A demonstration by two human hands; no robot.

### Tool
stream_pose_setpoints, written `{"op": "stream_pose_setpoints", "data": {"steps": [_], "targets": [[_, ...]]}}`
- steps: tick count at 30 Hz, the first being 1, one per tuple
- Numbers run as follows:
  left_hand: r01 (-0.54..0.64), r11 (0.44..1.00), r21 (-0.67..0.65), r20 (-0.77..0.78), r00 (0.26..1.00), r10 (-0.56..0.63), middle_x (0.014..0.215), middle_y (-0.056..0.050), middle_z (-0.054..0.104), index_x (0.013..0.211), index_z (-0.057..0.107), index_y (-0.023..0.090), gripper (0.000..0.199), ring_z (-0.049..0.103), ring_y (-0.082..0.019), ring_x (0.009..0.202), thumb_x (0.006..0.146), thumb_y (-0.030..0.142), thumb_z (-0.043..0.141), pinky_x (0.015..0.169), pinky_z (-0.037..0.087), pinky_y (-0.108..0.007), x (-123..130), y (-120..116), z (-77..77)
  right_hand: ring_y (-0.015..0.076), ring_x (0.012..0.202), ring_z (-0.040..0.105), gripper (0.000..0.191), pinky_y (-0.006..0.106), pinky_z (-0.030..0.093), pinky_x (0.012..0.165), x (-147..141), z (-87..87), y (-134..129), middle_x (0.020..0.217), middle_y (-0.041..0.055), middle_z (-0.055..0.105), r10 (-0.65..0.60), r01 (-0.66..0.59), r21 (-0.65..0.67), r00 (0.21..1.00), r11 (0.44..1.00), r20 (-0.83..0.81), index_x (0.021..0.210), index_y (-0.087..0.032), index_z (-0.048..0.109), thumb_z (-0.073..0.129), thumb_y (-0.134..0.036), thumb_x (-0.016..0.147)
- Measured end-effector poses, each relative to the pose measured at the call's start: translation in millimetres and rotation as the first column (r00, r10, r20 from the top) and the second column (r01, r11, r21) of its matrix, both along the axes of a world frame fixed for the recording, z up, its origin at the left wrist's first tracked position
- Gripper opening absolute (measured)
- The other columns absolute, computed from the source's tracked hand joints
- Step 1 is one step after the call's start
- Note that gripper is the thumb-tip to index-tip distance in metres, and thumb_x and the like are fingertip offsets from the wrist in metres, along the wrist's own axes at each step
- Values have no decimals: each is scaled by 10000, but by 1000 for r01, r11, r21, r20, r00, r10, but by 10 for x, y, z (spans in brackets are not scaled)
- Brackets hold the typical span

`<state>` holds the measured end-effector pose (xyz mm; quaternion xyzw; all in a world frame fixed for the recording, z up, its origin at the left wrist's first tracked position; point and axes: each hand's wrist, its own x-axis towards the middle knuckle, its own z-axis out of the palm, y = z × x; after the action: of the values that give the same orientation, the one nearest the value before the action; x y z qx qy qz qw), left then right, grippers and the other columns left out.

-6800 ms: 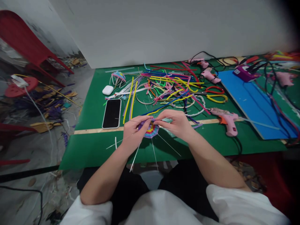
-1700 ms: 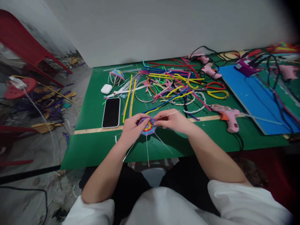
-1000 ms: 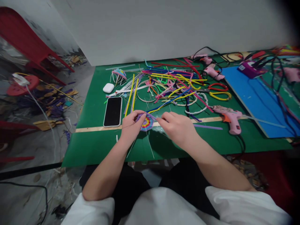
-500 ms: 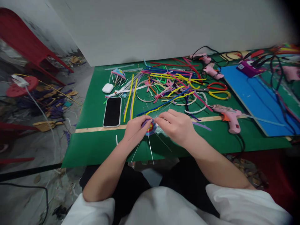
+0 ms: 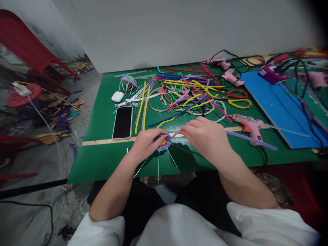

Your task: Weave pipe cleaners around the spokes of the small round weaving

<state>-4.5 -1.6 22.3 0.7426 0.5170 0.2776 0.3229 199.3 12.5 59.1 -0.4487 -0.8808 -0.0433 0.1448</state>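
Note:
My left hand (image 5: 146, 142) pinches the upper left edge of a small round woven disc (image 5: 164, 143) with coloured rings, red and yellow at its middle and blue and purple outside. Thin white spokes stick out from the disc towards me. My right hand (image 5: 203, 135) is closed on a purple pipe cleaner (image 5: 252, 139). One stretch of the pipe cleaner runs from the disc's edge to my right fingertips, and its long tail comes out to the right, beyond the hand.
On the green table (image 5: 102, 164) lie a phone (image 5: 122, 122), a white case (image 5: 117, 96), piled pipe cleaners (image 5: 179, 92), a small umbrella-like piece (image 5: 128, 81), scissors (image 5: 239, 99), a pink glue gun (image 5: 252, 128) and a blue board (image 5: 276, 112) with a purple power block (image 5: 273, 74).
My right hand has moved right, away from the disc, with the purple strand stretched between them. Its tail now reaches further right. The disc has turned slightly and shows more of its face.

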Motion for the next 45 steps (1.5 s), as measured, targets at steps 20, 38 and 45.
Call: {"op": "stream_pose_setpoints", "data": {"steps": [20,38,45], "targets": [[-275,960,-59,489,830,268,804,-19,687,825,679,179,151,635,-115,715,751,308,653,640,515,-185,20,-5,-48,165,867,625,205,268,464,765,36,-213,306,934,64,697,183,-367,-292,843,883,-506,981,-172,678,567,-259,831],[-378,923,72,443,841,310,853,-24,697,852,691,181,134,643,-119,755,764,268,641,690,522,-195,134,-75,10,122,673,629,82,236,495,629,-196,-271,212,718,32,703,168,-377,-112,633,919,-756,731,-171,678,623,-209,778],[-304,939,-163,470,812,345,852,-39,697,855,694,170,195,643,-150,782,734,320,665,700,523,-226,81,-12,3,95,589,601,102,216,500,559,-212,-348,259,776,25,691,-67,-442,-377,573,814,-817,820,-171,703,631,-226,773]]}}
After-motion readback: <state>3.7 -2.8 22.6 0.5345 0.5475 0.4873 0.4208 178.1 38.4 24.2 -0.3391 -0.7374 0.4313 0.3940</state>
